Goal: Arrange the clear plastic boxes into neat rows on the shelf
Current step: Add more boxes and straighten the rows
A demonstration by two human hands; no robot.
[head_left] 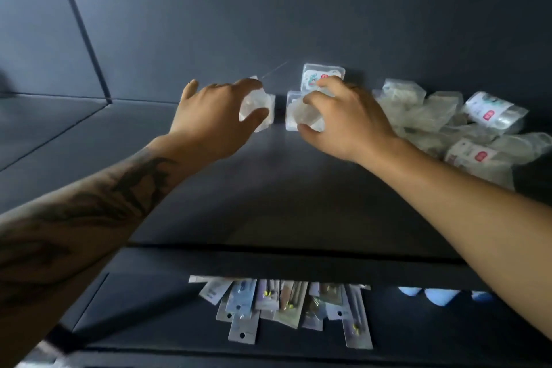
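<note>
These clear plastic boxes look light, stiff and slick to me, so I'd take each by its opposite side walls, not the flat lid, and squeeze gently because thin clear plastic could crack or pop open. My left hand [222, 115] reaches forward over the dark shelf [268, 194], palm down, thumb and fingers curled round one small clear box [258, 110] near the back. My right hand [343, 119] is stretched out beside it, thumb low and fingers arched over a second clear box [301, 113], gripping it as far as I can tell, though the glare blurs its edges. The two boxes sit close but apart, a dark gap between them. Behind my right fingers a labelled box [324, 73] stands on edge against the back wall. To the right lies a loose heap of boxes [454, 122], unsorted, some tilted.
</note>
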